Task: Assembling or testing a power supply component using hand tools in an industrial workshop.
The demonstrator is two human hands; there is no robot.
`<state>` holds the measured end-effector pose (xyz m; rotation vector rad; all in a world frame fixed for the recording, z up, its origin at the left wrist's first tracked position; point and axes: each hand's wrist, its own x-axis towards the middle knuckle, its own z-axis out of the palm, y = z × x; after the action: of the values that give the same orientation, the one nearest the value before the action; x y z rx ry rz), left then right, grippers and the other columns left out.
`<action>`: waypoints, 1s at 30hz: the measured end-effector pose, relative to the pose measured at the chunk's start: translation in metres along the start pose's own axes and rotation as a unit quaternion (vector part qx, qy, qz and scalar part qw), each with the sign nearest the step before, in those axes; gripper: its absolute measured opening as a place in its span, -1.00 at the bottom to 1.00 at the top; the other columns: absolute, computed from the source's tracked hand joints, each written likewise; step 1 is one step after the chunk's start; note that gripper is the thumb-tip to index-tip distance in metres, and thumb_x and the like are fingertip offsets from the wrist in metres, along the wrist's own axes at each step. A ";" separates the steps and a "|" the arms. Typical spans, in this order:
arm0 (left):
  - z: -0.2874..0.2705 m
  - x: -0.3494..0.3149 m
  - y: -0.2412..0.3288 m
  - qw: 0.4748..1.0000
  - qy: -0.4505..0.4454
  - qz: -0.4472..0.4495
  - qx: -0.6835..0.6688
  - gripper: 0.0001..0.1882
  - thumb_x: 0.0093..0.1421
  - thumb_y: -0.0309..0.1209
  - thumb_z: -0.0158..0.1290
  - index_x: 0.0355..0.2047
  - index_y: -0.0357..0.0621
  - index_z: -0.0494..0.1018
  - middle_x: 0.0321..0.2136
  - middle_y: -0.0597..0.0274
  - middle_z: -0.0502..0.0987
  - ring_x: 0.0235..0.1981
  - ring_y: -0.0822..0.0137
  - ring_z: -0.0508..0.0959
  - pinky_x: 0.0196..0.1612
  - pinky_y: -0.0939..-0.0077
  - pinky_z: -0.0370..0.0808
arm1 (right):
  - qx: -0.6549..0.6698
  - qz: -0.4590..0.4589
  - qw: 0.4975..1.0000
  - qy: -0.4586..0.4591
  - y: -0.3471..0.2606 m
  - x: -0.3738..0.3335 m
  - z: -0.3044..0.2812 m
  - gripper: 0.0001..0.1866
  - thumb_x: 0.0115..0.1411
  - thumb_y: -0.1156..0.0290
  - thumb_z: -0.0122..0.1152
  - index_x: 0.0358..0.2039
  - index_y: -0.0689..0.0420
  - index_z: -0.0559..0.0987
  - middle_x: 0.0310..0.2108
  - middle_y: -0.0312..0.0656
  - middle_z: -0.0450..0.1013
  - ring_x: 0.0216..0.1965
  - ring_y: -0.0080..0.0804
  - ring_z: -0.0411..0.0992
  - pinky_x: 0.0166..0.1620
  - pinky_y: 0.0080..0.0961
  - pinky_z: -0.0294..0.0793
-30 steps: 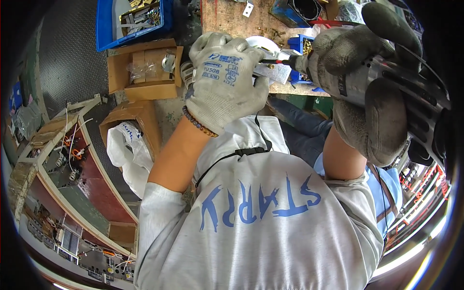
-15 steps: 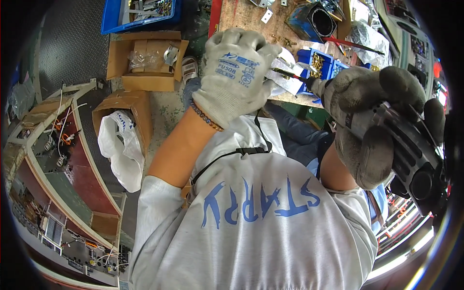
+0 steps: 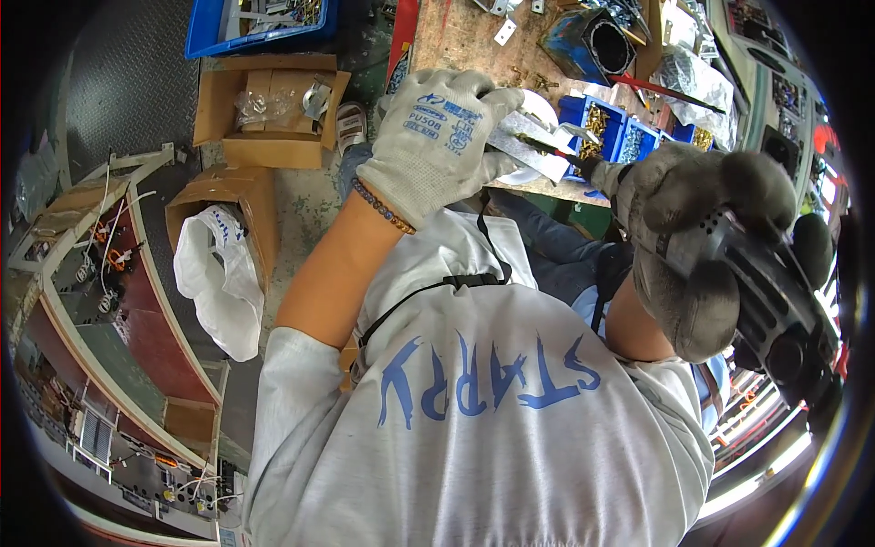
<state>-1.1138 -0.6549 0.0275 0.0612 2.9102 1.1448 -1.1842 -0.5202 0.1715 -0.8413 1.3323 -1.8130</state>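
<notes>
My left hand [image 3: 433, 150], in a pale grey work glove, is closed on the edge of a flat metal plate [image 3: 544, 161] at the near edge of the bench. A round white part [image 3: 540, 108] shows behind the plate. My right hand [image 3: 688, 205], in a dirtier grey glove, is wrapped round a black power screwdriver [image 3: 761, 283]. Its thin bit [image 3: 551, 147] points left, and the tip reaches over the plate's face. I cannot tell whether a screw sits on the tip. My left fingertips are partly hidden behind the work.
On the wooden bench [image 3: 474, 46], blue bins [image 3: 629, 141] hold brass and silver screws. A red-handled tool [image 3: 670, 94] and a dark blue hollow block [image 3: 570, 46] lie beyond. Cardboard boxes [image 3: 273, 150] and a blue crate [image 3: 214, 41] stand left, near a shelf rack [image 3: 137, 319].
My left hand has moved slightly left and nearer, and the plate now shows more of its face. The power screwdriver stays in my right hand, its bit still across the plate.
</notes>
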 end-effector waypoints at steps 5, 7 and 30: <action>-0.006 0.009 0.005 1.000 -0.030 0.003 -0.010 -0.34 -0.04 -0.14 0.25 0.11 -0.01 0.42 0.01 0.07 0.47 0.07 0.03 0.42 0.20 0.12 0.26 | 0.014 -0.027 0.999 0.013 -0.062 -0.041 -0.051 -0.38 0.19 0.15 0.10 0.22 0.15 0.30 -0.38 -0.24 0.26 -0.20 -0.29 0.20 -0.10 -0.09 0.28; -0.010 0.011 0.006 0.999 -0.025 0.028 0.012 -0.38 -0.02 -0.10 0.27 0.06 0.03 0.43 -0.05 0.16 0.49 0.04 0.15 0.47 0.13 0.18 0.32 | 0.033 -0.026 0.991 0.126 -0.077 -0.061 -0.046 -0.48 0.14 0.11 0.13 0.06 0.11 0.39 -0.36 -0.27 0.23 -0.29 -0.29 0.14 -0.06 -0.14 0.29; -0.024 0.040 -0.001 0.980 -0.175 0.073 -0.067 -0.42 -0.07 -0.39 0.29 0.03 -0.11 0.46 0.05 -0.04 0.44 0.11 -0.04 0.40 0.19 0.18 0.31 | -0.565 0.269 0.515 0.586 0.149 -0.254 -0.445 -0.60 0.15 0.41 0.20 -0.03 0.29 0.41 -0.24 -0.09 0.56 -0.16 -0.22 0.54 -0.01 -0.24 0.48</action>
<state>-1.1546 -0.6704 0.0437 0.4338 2.5493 1.2053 -1.3964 -0.1168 -0.1059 0.6075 3.2634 -0.5559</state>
